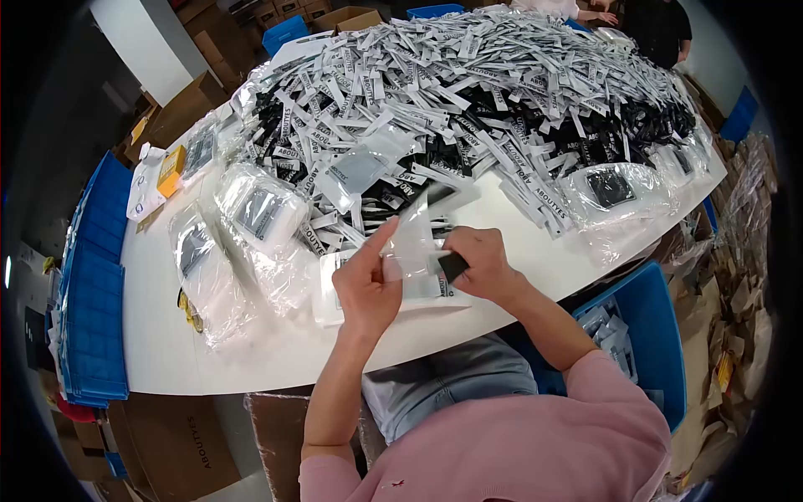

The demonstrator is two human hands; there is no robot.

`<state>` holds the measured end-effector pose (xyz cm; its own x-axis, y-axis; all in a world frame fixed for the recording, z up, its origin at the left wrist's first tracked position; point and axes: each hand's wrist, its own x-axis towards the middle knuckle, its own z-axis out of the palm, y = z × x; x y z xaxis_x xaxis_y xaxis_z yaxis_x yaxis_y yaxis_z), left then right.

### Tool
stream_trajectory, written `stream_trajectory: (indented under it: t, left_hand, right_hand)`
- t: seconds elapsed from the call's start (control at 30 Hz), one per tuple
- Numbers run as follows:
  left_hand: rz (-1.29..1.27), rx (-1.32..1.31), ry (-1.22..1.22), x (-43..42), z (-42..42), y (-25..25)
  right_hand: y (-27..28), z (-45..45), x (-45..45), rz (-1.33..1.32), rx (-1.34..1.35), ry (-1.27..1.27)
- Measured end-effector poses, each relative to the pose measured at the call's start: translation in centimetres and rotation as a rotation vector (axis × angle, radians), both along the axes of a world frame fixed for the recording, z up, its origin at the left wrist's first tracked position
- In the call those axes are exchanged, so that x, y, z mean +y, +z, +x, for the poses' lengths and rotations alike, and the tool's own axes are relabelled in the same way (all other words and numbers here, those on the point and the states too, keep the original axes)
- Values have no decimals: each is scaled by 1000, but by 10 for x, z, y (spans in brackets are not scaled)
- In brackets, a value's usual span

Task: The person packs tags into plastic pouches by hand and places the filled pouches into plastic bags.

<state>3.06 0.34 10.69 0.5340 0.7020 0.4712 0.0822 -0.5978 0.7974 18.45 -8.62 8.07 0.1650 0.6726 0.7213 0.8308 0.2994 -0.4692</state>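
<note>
My left hand (pixel 368 283) pinches the left side of a translucent plastic bag (pixel 408 247) above the white table (pixel 284 351). Close by on the right, my right hand (pixel 483 263) is closed on a small black item (pixel 452 266) beside the bag's edge. Whether that item is partly inside the bag is too blurred to tell. Under both hands lies a stack of flat white packets (pixel 329 293) with black print. Another translucent bag (pixel 355 171) rests on the large pile of black-and-white printed strips (pixel 493 75) beyond.
Clear plastic packs (pixel 259 213) and an orange box (pixel 171 171) lie on the left. Another wrapped pack (pixel 611 188) is at the right. A blue bin (pixel 661 335) holding packets stands below the right table edge. Other people (pixel 657 32) are at the far side.
</note>
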Motion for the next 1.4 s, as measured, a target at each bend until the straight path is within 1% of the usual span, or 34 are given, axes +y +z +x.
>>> stream_trajectory:
  t: [0.03, 0.1, 0.13, 0.17, 0.2, 0.23, 0.27, 0.33, 0.37, 0.4, 0.47, 0.5, 0.53, 0.57, 0.6, 0.63, 0.67, 0.7, 0.77, 0.8, 0.83, 0.87, 0.93, 0.97, 1.0, 1.03, 1.07, 1.1, 1.13, 1.2, 1.23, 1.3, 1.37, 1.4]
  left_hand:
    - [563, -72, -17, 13, 4, -11]
    - [609, -39, 46, 14, 7, -6]
    - [658, -4, 95, 16, 9, -4]
    - [640, -18, 160, 24, 13, -9]
    - [638, -14, 160, 25, 14, -10]
    - [569, -60, 152, 24, 17, -11]
    - [501, -107, 144, 22, 20, -11]
    - [657, -52, 70, 9, 21, -15]
    - [802, -51, 10, 5, 23, -25]
    - [800, -48, 7, 6, 24, -29]
    - [824, -32, 64, 11, 26, -33]
    - [713, 52, 112, 17, 22, -32]
    - [553, 55, 158, 21, 20, -30]
    - [394, 59, 201, 25, 19, -28]
    - [389, 56, 186, 27, 18, -30]
    - [574, 77, 120, 22, 20, -34]
    - [756, 101, 55, 13, 20, -39]
    - [732, 128, -2, -2, 19, -39]
    - [702, 168, 16, 3, 19, -38]
    - [673, 214, 33, 7, 18, -36]
    - [500, 192, 27, 10, 17, -29]
    - [502, 194, 26, 8, 16, -27]
    - [601, 171, -61, -2, 15, -29]
    - [702, 287, -29, -13, 16, -35]
    - [700, 291, -25, -15, 18, -33]
    - [670, 323, -27, -17, 19, -30]
    - [640, 358, -31, -16, 20, -28]
    - [603, 435, 17, -14, 20, -26]
    - [609, 437, 21, -13, 19, -27]
    - [478, 435, -5, -9, 17, -24]
    - [483, 435, 5, -9, 13, -19]
    - [110, 423, -306, -8, 2, -7]
    - [342, 231, -262, 12, -3, -1]
    - [428, 251, -239, 21, -6, 15]
  right_hand:
    - [-5, -1, 2, -1, -3, 7]
    - [-8, -10, 7, -62, 222, -138]
    - [-5, -15, 7, -63, 219, -130]
    - [-1, -20, 6, -24, 215, -91]
    - [0, -27, 4, 11, 214, -56]
    - [-8, -33, 2, -79, 158, -74]
    - [-17, -32, 7, -81, 159, -76]
    - [-34, -28, 18, -181, 501, 129]
    - [-40, -25, 21, -404, 1042, 256]
    - [-32, -30, 23, -405, 1047, 254]
    - [-8, -45, 28, -393, 1372, 214]
    - [-10, -38, 29, -518, 1264, 437]
    - [-14, -43, 28, -406, 997, 394]
    - [-16, -47, 25, -319, 824, 325]
    - [-15, -53, 22, -232, 655, 233]
    - [-21, -47, 25, -228, 652, 224]
    - [-30, -40, 28, -193, 764, 202]
    - [-32, -37, 29, -160, 878, 182]
    - [-32, -31, 22, -197, 928, 202]
    - [-24, -31, 16, -323, 965, 233]
    - [-21, -32, 13, -449, 999, 267]
    - [-26, -39, 17, -178, 1096, 315]
    - [-28, -23, 15, -220, 1085, 279]
    - [-30, -17, 15, -265, 1075, 243]
    - [-33, -18, 21, -133, 936, 155]
    - [-34, -18, 23, -135, 938, 160]
    - [-35, -19, 25, -197, 910, 99]
    - [-36, -21, 26, -258, 881, 40]
    - [-36, -21, 26, -253, 880, 46]
    - [-39, -16, 24, -313, 893, 155]
    - [-41, -13, 23, -311, 889, 166]
    - [-42, -12, 21, -255, 945, 252]
    - [-35, -15, 18, -271, 928, 292]
    - [-29, -17, 14, -289, 911, 325]
